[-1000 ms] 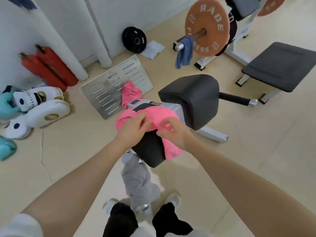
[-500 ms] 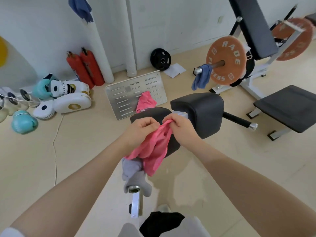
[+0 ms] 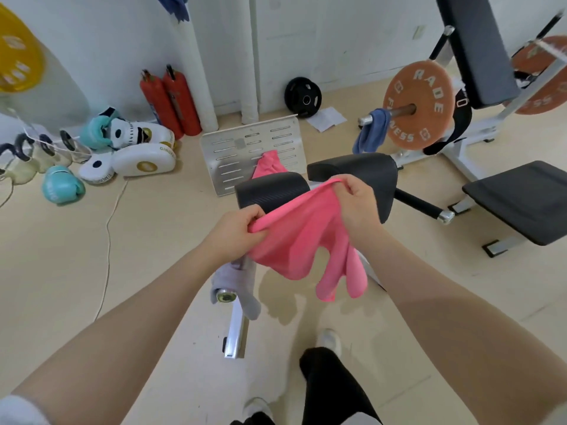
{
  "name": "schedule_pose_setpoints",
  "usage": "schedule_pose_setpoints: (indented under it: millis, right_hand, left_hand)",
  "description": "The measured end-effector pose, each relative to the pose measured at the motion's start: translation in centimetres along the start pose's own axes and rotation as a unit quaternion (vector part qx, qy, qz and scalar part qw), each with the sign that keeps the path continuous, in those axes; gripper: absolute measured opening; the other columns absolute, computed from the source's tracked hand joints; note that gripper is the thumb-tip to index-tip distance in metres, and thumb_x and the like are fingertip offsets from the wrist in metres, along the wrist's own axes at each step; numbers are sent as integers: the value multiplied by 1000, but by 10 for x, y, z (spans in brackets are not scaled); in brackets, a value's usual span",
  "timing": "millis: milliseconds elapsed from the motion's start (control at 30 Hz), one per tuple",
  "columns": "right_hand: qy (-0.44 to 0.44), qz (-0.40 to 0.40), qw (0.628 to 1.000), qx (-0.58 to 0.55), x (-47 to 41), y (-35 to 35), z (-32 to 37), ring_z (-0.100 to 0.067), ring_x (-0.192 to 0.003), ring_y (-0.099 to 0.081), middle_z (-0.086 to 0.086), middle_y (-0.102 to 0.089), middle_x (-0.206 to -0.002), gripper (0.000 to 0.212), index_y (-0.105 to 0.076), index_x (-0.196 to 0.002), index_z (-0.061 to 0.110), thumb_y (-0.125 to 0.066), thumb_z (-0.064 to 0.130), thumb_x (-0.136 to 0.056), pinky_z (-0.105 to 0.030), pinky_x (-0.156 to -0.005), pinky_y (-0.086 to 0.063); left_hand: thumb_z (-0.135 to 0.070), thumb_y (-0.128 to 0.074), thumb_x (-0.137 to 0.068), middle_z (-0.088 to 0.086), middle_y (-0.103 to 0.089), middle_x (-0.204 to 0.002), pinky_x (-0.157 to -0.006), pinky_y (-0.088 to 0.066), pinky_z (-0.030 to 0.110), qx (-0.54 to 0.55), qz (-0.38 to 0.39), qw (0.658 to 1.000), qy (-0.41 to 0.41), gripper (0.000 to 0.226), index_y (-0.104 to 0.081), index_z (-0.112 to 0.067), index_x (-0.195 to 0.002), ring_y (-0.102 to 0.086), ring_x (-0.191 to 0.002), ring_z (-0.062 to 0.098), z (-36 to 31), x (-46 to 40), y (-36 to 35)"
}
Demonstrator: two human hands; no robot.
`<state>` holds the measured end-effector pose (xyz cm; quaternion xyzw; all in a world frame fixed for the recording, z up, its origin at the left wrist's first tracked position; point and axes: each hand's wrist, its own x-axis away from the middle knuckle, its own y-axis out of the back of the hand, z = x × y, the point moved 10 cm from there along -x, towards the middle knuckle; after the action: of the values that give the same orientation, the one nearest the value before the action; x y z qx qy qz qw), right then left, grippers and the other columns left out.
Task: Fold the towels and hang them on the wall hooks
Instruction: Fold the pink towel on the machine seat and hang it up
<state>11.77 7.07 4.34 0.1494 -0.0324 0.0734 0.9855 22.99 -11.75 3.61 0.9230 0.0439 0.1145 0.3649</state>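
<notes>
A pink towel hangs in the air between my hands, its upper edge stretched and its lower part drooping in folds. My left hand grips its left corner and my right hand pinches its right corner. A second pink towel lies on the slotted metal plate behind the black pads. A grey towel drapes over a chrome bar end below my left hand. A blue towel hangs on the barbell sleeve. Another blue cloth hangs high on the wall.
Two black padded rollers of a gym machine stand right behind the towel. A weight bench and orange plates are at the right. Boxing gloves and pads, red extinguishers and a floor cable lie at the left.
The pink towel has been lifted off the black pad. My hands have moved apart, spreading its top edge. The view has tilted up toward the wall.
</notes>
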Motion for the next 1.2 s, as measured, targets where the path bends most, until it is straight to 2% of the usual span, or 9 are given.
schedule_pose_setpoints:
  millis: [200,300,400,533,633,700,833,967,1200]
  right_hand:
    - [-105,-53,993,22,-42,77,-51,-14,-53,-28,3,-28,-53,46,-30,-52,18,-42,34,-94,-28,-54,-23]
    - [-193,0,981,33,-62,97,-74,-19,-66,-42,0,-38,-62,41,-54,-76,9,-37,42,-96,-29,-58,-31]
    - [-219,52,974,28,-89,112,-81,-23,-75,-47,0,-45,-68,39,-55,-81,7,-40,39,-96,-27,-57,-35]
    - [-220,141,965,-19,-119,113,-83,-20,-77,-57,-2,-64,-77,27,-61,-92,10,-55,36,-91,-29,-73,-45]
    - [-284,282,907,-132,-120,97,-83,-18,-65,-60,-4,-65,-62,27,-61,-77,9,-57,32,-88,-30,-65,-48]
    - [-286,329,892,-118,-127,93,-79,-21,-69,-62,-10,-66,-71,24,-63,-80,5,-55,27,-88,-31,-67,-49]
    - [-186,257,948,24,-174,90,-80,-18,-73,-51,-8,-55,-76,9,-61,-84,4,-52,4,-83,-29,-64,-40]
    - [-35,228,956,182,-211,73,-79,-20,-66,-31,-8,-33,-65,14,-50,-70,8,-44,0,-80,-29,-61,-24]
    - [-13,196,948,252,-263,39,-92,-19,-67,-46,8,-46,-58,28,-54,-63,24,-49,10,-86,-35,-65,-39]
  left_hand:
    - [-28,-58,-87,-2,-36,-55,-52,-28,26,-31,13,992,123,39,-39,-15,-56,-35,-56,15,-3,-32,-42]
    - [-26,-58,-89,-5,-50,-66,-64,-40,20,147,-7,967,209,23,-53,-23,-66,-49,-73,19,-17,-52,-64]
    - [-26,-63,-84,8,-65,-85,-78,-50,34,428,5,858,283,14,-63,-13,-85,-60,-79,26,-43,-63,-98]
    - [-20,-70,-60,14,-71,-78,-69,-49,31,477,125,819,294,20,-75,-6,-74,-67,-64,24,-80,-62,-124]
    - [-14,-65,-59,13,-72,-72,-69,-46,34,471,157,813,303,15,-76,-5,-65,-69,-60,22,-94,-63,-129]
    - [-17,-66,-62,12,-73,-80,-74,-48,35,442,139,828,317,18,-76,-6,-72,-70,-68,22,-84,-75,-126]
    - [-14,-57,-80,6,-60,-72,-65,-40,30,96,10,950,296,16,-60,-8,-66,-53,-70,19,-31,-115,-87]
    - [-12,-51,-82,2,-43,-57,-51,-28,28,-46,-37,951,303,29,-41,-13,-54,-40,-58,17,5,-138,-66]
    - [-3,-49,-84,15,-67,-94,-74,-38,30,-67,-162,956,237,21,-69,-1,-89,-58,-93,32,37,-199,-18]
